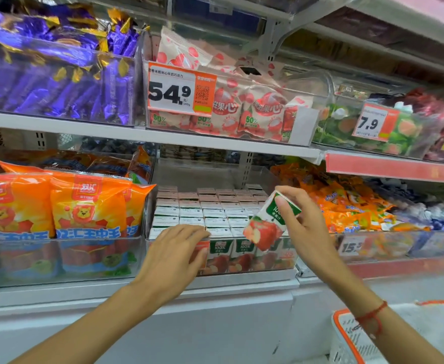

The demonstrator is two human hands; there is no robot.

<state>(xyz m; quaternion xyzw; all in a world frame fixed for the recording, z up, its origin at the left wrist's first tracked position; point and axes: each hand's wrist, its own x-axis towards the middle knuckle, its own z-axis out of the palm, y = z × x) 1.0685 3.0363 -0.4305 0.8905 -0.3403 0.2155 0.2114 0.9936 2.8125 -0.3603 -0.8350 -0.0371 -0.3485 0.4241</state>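
Note:
A clear shelf bin (257,270) holds several rows of small apple juice cartons (202,211). My right hand (303,224) holds one tilted carton (264,227) in the air above the bin's front right corner, gripped between thumb and fingers. My left hand (173,254) reaches over the bin's front left. Its fingers lie across the tops of the front-row cartons and its thumb is against the face of the leftmost front carton (202,248).
Orange snack bags (84,206) fill the bin to the left, orange packets (346,206) the one to the right. The shelf above carries purple sweets (58,82), pink packets (244,109) and price tags. A white basket with an orange rim (346,334) sits at the lower right.

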